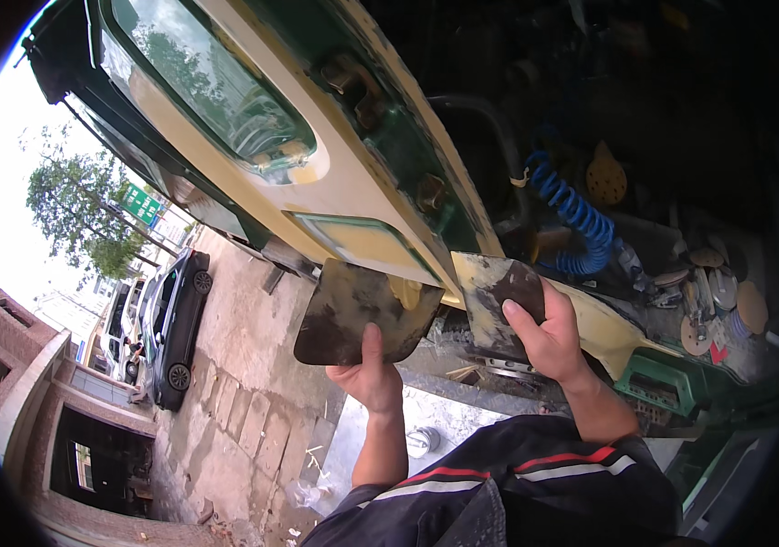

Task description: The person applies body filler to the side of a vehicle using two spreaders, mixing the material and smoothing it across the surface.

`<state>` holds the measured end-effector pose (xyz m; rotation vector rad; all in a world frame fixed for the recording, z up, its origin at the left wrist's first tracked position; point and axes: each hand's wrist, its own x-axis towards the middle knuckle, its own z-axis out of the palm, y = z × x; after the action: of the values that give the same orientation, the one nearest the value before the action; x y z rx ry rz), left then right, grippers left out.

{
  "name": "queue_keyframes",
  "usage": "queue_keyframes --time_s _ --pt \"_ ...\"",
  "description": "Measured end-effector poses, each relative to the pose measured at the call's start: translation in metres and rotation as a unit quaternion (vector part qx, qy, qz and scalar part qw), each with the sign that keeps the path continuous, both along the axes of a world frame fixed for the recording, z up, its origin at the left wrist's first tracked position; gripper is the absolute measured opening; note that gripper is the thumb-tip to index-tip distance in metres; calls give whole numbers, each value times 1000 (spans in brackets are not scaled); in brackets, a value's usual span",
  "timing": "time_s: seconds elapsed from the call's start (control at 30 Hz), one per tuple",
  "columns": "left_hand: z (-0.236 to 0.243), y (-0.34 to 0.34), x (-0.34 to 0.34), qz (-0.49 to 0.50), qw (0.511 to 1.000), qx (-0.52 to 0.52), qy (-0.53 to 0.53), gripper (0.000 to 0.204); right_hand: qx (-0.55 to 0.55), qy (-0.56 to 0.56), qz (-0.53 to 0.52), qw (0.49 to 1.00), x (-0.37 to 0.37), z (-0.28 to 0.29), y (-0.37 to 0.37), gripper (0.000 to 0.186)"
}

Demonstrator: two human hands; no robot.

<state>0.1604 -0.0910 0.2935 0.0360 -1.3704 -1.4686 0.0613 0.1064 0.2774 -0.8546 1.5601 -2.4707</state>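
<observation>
My left hand [369, 378] grips the lower edge of a dark, flat putty board [353, 314], thumb on its face. Pale smears cover the board, and a dab of yellow putty [405, 292] sits near its upper right corner. In my right hand [549, 337] is a dark putty spreader [490, 305] coated with cream filler along its left side. The two plates are close side by side, with a gap between them. Beyond them stands an open vehicle door [344, 173], cream and green, with yellow filler patches on it.
A blue coiled air hose [576, 214] hangs inside the cab. Sanding discs [751, 307] and other small items lie on the cab floor at right. Below my hands, a white can [422, 442] stands on a pale surface. A dark car [182, 328] is parked on the paved ground at left.
</observation>
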Motion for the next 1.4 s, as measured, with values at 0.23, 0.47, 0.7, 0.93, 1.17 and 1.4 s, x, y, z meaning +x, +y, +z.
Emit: queue_keyframes --time_s 0.23,0.47,0.7,0.93,1.17,1.4 --pt "5 3 -3 2 1000 -4 8 31 38 33 -26 998 -1 -5 -1 34" --pt "10 7 -7 5 1000 -5 14 30 39 37 -35 998 -1 -6 -3 34" --pt "0 4 -3 20 1000 -22 -4 30 45 39 -44 997 7 -7 1 32" --pt "3 8 -5 13 1000 -15 2 32 46 45 -49 997 5 -10 1 33" --pt "10 6 -11 -13 999 -51 12 33 33 32 -20 999 -2 0 -5 33" --pt "1 7 -10 67 995 -78 0 41 31 89 -51 994 4 3 -11 34"
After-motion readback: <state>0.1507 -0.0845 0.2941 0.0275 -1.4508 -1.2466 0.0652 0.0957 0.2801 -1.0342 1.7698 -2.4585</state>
